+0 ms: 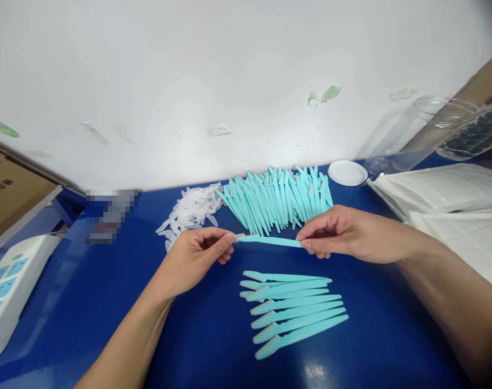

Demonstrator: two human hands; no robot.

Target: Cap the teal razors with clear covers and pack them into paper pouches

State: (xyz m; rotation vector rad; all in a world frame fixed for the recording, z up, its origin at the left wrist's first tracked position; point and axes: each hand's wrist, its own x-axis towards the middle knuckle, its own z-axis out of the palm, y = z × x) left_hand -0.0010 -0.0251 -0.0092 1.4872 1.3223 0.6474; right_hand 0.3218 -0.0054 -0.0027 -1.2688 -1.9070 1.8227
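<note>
My left hand point(197, 256) and my right hand point(343, 232) hold one teal plastic stick point(270, 241) level between them, above the blue table point(197, 335). The left fingers pinch its left tip, where a clear cap point(240, 236) sits. The right fingers pinch its right end. Behind the hands lies a big pile of teal sticks point(276, 197), with a heap of clear caps point(191, 212) to its left. In front of the hands several teal sticks with caps point(294, 310) lie side by side in a row.
A white round lid point(347, 173) and a clear plastic jar point(428, 132) on its side lie at the back right. White padded bags point(449, 189) are stacked on the right. A white power strip point(6, 286) and a cardboard box point(11, 189) are on the left. A white wall stands behind.
</note>
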